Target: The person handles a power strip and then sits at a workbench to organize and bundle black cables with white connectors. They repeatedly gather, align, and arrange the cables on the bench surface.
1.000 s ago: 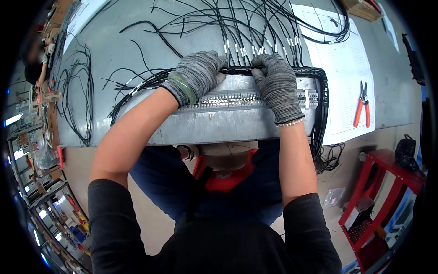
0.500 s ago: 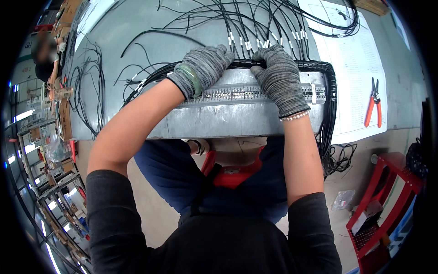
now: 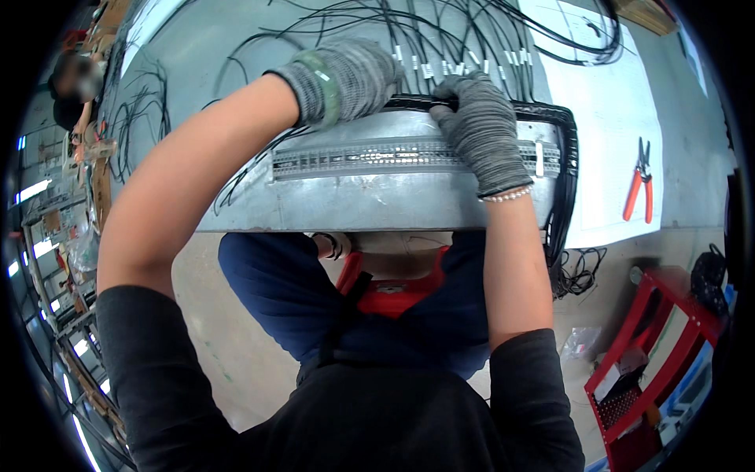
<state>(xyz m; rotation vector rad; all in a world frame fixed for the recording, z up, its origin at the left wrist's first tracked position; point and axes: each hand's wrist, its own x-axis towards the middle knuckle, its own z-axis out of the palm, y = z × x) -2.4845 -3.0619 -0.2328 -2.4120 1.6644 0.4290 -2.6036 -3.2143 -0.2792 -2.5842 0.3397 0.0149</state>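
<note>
Both my hands wear grey knitted gloves. My right hand (image 3: 481, 130) is closed on a black cable bundle (image 3: 417, 102) that runs along the far edge of a metal plate, with thumb and fingers pinching it. My left hand (image 3: 350, 82) is just left of it at the same bundle, turned at the wrist and somewhat blurred. Its fingers curl away from view, so what they hold is hidden. Several thin black wires with white sleeves (image 3: 429, 71) fan out beyond the bundle. Nearer me, a slotted metal rail with a row of terminals (image 3: 377, 161) lies along the plate (image 3: 354, 206).
Orange-handled pliers (image 3: 640, 189) lie on a white paper sheet (image 3: 605, 141) at the right. The bundle bends down the plate's right side (image 3: 565, 173); a cable coil (image 3: 580, 275) hangs below. Loose wires (image 3: 141, 118) lie left. A red metal rack (image 3: 661, 338) stands at right.
My left hand has moved up and turned, its elbow swinging out to the left, uncovering the rail's left end. My right hand stays on the bundle.
</note>
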